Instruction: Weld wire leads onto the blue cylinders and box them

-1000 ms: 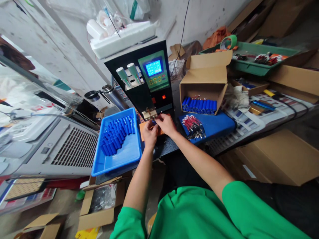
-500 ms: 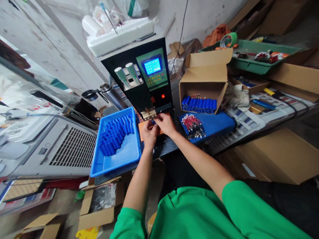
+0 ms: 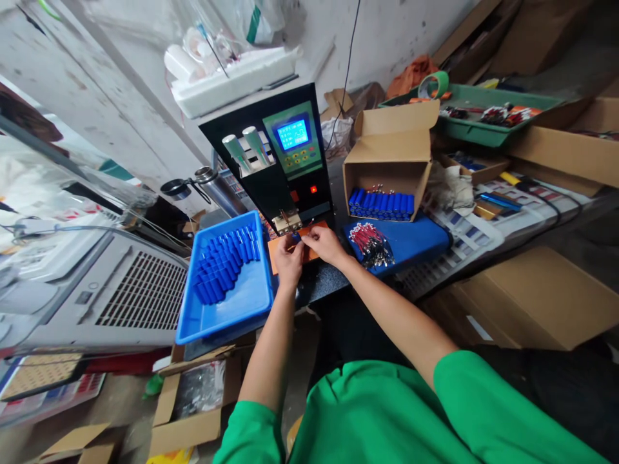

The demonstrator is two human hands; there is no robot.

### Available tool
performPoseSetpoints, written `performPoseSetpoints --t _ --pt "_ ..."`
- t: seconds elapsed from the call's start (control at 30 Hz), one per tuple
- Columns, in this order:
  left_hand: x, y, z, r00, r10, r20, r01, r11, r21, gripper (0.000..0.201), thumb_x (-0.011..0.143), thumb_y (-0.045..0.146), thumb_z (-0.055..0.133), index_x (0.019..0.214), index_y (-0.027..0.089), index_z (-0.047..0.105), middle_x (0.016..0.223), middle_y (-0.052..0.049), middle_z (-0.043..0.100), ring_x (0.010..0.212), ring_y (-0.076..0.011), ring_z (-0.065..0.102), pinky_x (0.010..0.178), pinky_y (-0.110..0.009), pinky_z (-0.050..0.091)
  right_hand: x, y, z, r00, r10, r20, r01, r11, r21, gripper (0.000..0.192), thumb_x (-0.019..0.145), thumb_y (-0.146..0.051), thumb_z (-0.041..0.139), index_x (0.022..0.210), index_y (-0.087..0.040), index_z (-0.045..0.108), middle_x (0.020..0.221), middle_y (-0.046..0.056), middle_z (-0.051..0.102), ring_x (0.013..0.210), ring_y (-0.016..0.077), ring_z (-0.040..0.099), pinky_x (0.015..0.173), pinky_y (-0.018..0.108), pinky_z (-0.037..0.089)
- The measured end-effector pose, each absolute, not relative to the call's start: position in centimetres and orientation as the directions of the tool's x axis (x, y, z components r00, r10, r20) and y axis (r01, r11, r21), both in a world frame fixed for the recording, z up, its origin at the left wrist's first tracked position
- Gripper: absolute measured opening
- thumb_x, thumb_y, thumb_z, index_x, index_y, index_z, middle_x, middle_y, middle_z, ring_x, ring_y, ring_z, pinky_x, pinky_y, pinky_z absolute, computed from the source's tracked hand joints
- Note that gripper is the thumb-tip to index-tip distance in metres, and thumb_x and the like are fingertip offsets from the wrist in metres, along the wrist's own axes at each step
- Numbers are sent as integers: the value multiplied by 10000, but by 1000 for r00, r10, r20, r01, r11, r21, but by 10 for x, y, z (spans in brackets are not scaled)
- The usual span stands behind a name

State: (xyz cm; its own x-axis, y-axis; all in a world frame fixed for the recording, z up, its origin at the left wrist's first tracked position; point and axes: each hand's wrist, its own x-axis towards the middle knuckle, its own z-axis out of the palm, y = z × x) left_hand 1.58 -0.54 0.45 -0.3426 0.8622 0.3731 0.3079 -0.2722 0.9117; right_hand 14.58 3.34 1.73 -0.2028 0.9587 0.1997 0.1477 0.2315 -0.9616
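My left hand [image 3: 289, 259] and my right hand [image 3: 325, 245] meet over an orange pad [image 3: 309, 252], just below the electrode tips [image 3: 287, 223] of a black spot welder [image 3: 278, 161]. Together they pinch a small blue battery cell [image 3: 297, 240], mostly hidden by the fingers. A blue tray [image 3: 240, 301] with several blue cells lies left of my left hand. A bundle of red and black wires [image 3: 370, 243] rests on a blue mat [image 3: 411, 240] right of my right hand.
An open cardboard box [image 3: 391, 151] holding a row of blue cells stands behind the mat. A green tray [image 3: 476, 109] with tape and parts sits at the back right. Cardboard boxes [image 3: 532, 299] lie below the bench; a grey fan unit [image 3: 116, 293] is at left.
Both hands have drawn slightly back from the welder tips toward me, still together on the cell. The view has shifted a little.
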Motion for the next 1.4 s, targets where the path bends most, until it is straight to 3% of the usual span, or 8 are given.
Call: performPoseSetpoints --t 0.13,0.27,0.43,0.57,0.83,1.0,1.17,1.4 --pt "16 -5 3 -335 864 375 308 -276 911 287 797 395 735 959 170 662 882 -42 694 800 -152 661 774 -284 550 149 38 15 -257 951 169 67 192 -979 268 793 -358 679 611 -177 600 587 -17 593 590 126 517 582 246 372" --pt "16 -6 5 -331 869 368 320 -264 910 267 791 371 744 949 170 667 879 -42 699 811 -155 671 798 -299 562 154 42 17 -345 935 85 -108 50 -993 327 770 -413 697 575 -187 563 475 -45 498 456 90 422 473 225 304" --pt "15 -14 9 -320 873 367 323 -264 909 321 777 376 772 1009 176 678 949 -68 723 857 -181 693 794 -330 589 159 43 22 -380 925 -24 -229 -120 -966 357 723 -445 768 594 -180 568 475 -45 503 404 60 394 394 197 235" --pt "10 -32 3 -379 833 402 391 -249 886 282 867 409 692 1035 182 687 1020 -94 729 919 -206 700 862 -372 578 161 44 23 -380 924 -50 -271 -163 -949 399 702 -486 809 609 -177 574 483 -45 508 395 50 382 364 181 222" --pt "10 -47 -1 -140 870 472 606 -302 736 108 885 299 653 912 211 710 904 -62 711 900 -210 653 857 -359 514 162 46 22 -380 923 -55 -346 -197 -917 412 659 -501 828 645 -176 574 546 -38 534 436 53 413 368 174 235" --pt "12 -42 1 -168 892 419 598 -246 763 153 905 325 614 857 208 700 842 -55 702 816 -199 623 782 -332 489 164 41 21 -409 912 38 -288 -90 -953 361 705 -485 773 659 -181 584 526 -52 514 446 67 406 416 196 281" --pt "8 -38 5 -162 925 343 524 -214 825 159 872 334 635 775 210 658 737 -22 650 715 -175 581 712 -301 468 161 34 18 -464 856 227 -159 171 -972 155 712 -301 730 725 -164 658 656 -17 626 614 113 548 594 227 431" --pt "5 -29 8 -161 941 297 554 -163 817 135 833 266 629 718 201 602 673 2 593 652 -152 523 634 -271 417 157 31 15 -476 845 242 -28 261 -965 98 765 -247 661 727 -158 672 678 -2 655 648 126 562 628 236 431"
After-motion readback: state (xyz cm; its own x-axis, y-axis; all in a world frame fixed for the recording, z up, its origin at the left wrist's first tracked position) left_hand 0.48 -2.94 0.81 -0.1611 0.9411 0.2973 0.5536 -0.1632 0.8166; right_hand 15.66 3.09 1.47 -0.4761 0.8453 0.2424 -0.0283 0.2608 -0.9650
